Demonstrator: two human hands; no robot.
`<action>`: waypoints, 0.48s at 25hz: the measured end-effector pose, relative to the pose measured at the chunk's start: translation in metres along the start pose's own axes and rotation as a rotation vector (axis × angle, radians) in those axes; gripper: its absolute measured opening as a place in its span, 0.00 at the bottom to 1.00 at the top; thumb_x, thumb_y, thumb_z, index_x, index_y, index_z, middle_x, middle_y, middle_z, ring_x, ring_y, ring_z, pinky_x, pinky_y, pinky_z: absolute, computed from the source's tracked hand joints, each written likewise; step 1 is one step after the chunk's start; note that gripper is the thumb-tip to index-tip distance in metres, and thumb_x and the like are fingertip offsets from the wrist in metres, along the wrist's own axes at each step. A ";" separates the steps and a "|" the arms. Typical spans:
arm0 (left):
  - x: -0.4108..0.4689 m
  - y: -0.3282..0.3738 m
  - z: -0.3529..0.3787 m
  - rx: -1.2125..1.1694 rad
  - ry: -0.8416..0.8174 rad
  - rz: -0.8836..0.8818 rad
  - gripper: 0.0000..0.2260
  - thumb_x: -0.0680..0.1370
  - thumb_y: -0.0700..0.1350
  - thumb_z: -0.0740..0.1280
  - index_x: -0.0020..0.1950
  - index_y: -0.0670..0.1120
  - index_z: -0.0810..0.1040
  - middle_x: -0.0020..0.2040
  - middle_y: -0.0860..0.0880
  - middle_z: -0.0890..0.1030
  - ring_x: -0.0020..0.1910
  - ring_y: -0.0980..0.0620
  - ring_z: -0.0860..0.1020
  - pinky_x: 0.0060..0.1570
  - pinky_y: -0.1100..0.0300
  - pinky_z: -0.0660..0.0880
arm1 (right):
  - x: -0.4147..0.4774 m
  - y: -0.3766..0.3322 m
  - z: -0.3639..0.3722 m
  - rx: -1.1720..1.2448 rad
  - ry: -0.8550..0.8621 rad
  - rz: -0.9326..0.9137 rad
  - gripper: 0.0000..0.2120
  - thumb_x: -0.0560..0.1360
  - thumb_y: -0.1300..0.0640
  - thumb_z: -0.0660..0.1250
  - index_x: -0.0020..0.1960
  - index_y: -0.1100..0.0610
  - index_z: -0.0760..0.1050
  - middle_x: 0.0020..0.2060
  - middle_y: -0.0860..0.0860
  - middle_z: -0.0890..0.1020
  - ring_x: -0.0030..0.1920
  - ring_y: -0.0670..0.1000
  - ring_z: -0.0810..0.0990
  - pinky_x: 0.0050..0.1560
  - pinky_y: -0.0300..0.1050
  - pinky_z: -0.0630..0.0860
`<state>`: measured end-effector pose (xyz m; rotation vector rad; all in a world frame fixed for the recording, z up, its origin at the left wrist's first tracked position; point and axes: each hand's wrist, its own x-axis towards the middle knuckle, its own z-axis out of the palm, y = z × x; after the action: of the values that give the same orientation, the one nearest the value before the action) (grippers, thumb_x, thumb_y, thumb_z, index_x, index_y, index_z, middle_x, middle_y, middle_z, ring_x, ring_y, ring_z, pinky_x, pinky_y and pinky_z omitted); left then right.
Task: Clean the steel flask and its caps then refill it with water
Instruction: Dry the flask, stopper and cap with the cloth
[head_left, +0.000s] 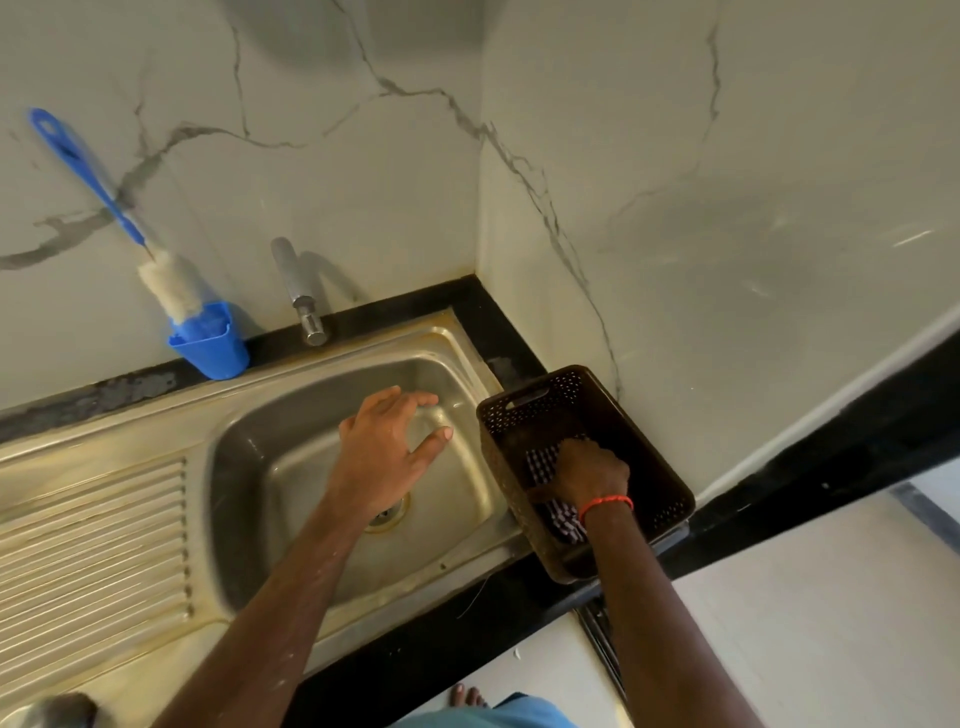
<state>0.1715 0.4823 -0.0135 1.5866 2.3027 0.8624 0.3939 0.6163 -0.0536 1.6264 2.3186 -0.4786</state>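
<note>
Your left hand (387, 452) hovers spread over the sink (244, 467), where the basin gives open room down to the drain (388, 513). The tap (298, 296) stands behind the back rim, with the blue holder (213, 343) and its brush (171, 286) left of it. The brown basket (649, 467) crowds the sink's right rim, hemmed by the corner walls (727, 208). Your right hand (592, 473) fills it, fingers curled onto a checked cloth (543, 460).

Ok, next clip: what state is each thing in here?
Left hand, open, fingers spread above the sink.
Right hand, inside the basket, fingers curled on the checked cloth.
Tap, no water running.
Bottle brush, standing head-down in the blue holder.
</note>
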 end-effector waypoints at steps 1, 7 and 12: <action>-0.001 -0.001 0.002 0.005 -0.004 -0.001 0.20 0.78 0.59 0.68 0.68 0.56 0.76 0.69 0.53 0.76 0.76 0.51 0.64 0.68 0.44 0.61 | 0.001 0.001 0.003 -0.047 0.014 -0.007 0.32 0.67 0.36 0.75 0.62 0.54 0.73 0.56 0.54 0.80 0.56 0.57 0.80 0.55 0.53 0.77; -0.002 -0.005 0.001 0.013 -0.003 -0.012 0.17 0.77 0.59 0.69 0.65 0.56 0.78 0.67 0.56 0.77 0.75 0.52 0.65 0.67 0.43 0.61 | 0.007 0.003 0.005 -0.018 0.093 -0.015 0.19 0.74 0.46 0.71 0.59 0.56 0.75 0.53 0.54 0.80 0.54 0.57 0.80 0.53 0.52 0.79; 0.000 -0.011 -0.009 0.016 0.017 -0.009 0.16 0.78 0.59 0.69 0.63 0.55 0.79 0.67 0.56 0.78 0.75 0.52 0.66 0.67 0.42 0.62 | 0.008 0.005 -0.027 0.120 0.219 0.057 0.17 0.79 0.42 0.60 0.51 0.57 0.75 0.41 0.53 0.79 0.43 0.55 0.80 0.47 0.51 0.79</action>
<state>0.1589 0.4768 -0.0128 1.5801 2.3320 0.8616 0.3948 0.6363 -0.0326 1.8810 2.4318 -0.4559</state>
